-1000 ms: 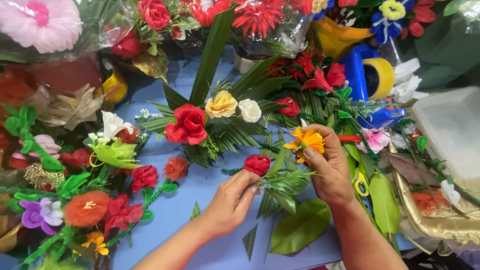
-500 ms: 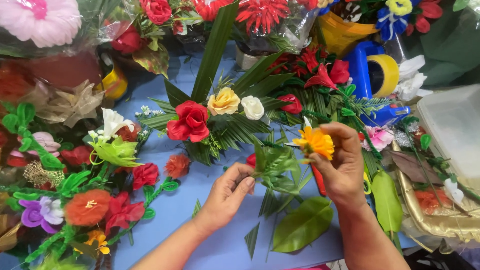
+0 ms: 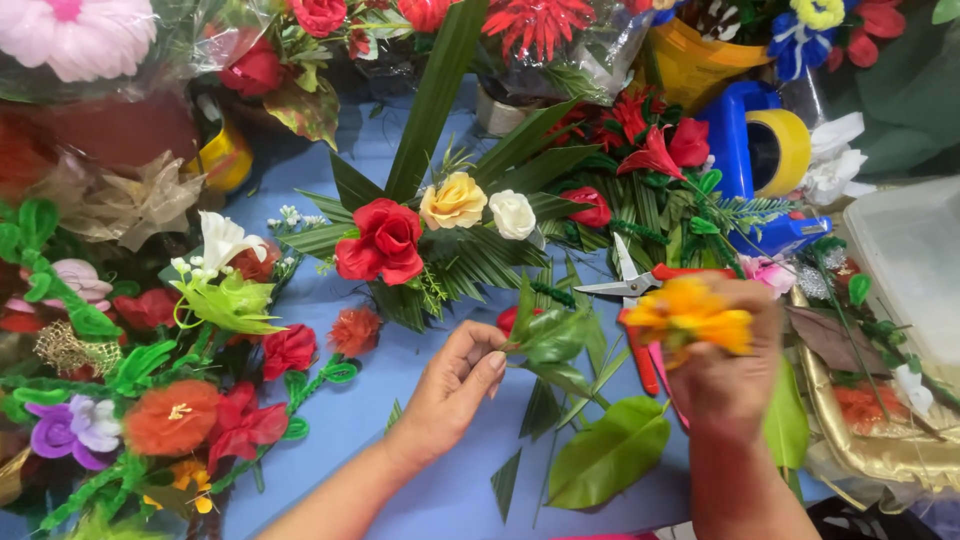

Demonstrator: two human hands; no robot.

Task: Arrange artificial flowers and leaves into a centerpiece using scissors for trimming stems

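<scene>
With my left hand (image 3: 455, 385) I pinch the leafy stem of a red bud sprig (image 3: 545, 335) near the middle of the blue table (image 3: 330, 420), while my right hand (image 3: 725, 375), fingers closed around an orange flower (image 3: 690, 315), should bring it alongside gently so no petals get crushed.

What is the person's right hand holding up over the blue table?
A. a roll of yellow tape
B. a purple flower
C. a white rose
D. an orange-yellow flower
D: the right hand is closed around an orange-yellow flower, while the roll of yellow tape sits in its blue dispenser and the white rose lies in the arrangement on the table.
</scene>
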